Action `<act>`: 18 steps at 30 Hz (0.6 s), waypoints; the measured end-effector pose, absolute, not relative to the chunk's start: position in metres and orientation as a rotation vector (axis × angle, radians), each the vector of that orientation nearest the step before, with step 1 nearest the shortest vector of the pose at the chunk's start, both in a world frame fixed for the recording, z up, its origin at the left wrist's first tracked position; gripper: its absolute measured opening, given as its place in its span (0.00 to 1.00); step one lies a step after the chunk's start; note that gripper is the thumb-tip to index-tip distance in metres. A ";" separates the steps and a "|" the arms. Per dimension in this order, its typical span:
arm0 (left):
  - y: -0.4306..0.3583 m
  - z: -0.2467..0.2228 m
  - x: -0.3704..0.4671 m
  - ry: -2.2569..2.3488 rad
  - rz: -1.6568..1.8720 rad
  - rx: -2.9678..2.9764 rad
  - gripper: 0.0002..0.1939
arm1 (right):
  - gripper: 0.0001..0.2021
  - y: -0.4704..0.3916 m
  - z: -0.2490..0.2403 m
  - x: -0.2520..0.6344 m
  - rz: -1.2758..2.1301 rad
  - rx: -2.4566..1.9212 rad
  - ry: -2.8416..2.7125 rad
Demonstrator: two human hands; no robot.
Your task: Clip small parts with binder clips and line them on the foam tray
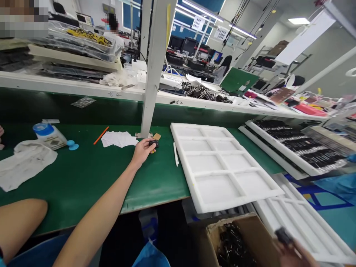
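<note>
My left hand (143,152) reaches over the green table and pinches a small black piece (153,143), whose exact kind I cannot tell. Just behind it, a small tan block (157,136) lies near the foot of the white post. My right hand (296,254), blurred at the lower right, holds a small dark object (283,236) above the edge of a cardboard box (257,231). Inside that box are many black parts with shiny bits (232,244). A white pen (176,154) rests between my left hand and the white foam tray (191,178).
Further right are foam trays filled with rows of black parts (300,144) and another foam tray (303,218). Leftward lie crumpled paper (119,139), an orange stick (101,135), a blue-capped bottle (50,135) and a white cloth (27,161). Another person's bare arm (22,222) rests at the left.
</note>
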State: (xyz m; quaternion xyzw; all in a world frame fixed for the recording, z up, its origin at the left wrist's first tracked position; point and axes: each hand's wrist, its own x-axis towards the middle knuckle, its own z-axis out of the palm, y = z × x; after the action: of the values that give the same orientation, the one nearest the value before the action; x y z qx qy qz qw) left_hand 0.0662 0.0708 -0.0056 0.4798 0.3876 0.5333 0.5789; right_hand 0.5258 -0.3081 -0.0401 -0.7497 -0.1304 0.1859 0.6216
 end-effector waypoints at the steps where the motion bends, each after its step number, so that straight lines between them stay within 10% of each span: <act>1: 0.071 -0.005 0.066 0.897 1.245 1.115 0.27 | 0.12 -0.285 -0.017 0.514 0.459 -1.663 -0.400; 7: 0.069 -0.002 0.066 0.860 1.207 1.097 0.28 | 0.17 -0.094 0.069 0.390 1.121 -1.295 -1.203; 18: 0.069 -0.002 0.063 0.784 1.098 1.021 0.27 | 0.25 0.039 0.030 0.291 1.375 -1.137 -1.375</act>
State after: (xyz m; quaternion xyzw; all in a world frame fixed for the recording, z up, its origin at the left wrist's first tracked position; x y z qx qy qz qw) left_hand 0.0631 0.0690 -0.0019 0.4517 0.3469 0.4859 0.6630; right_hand 0.2910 0.0389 0.0299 -0.4555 -0.5510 0.5513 0.4301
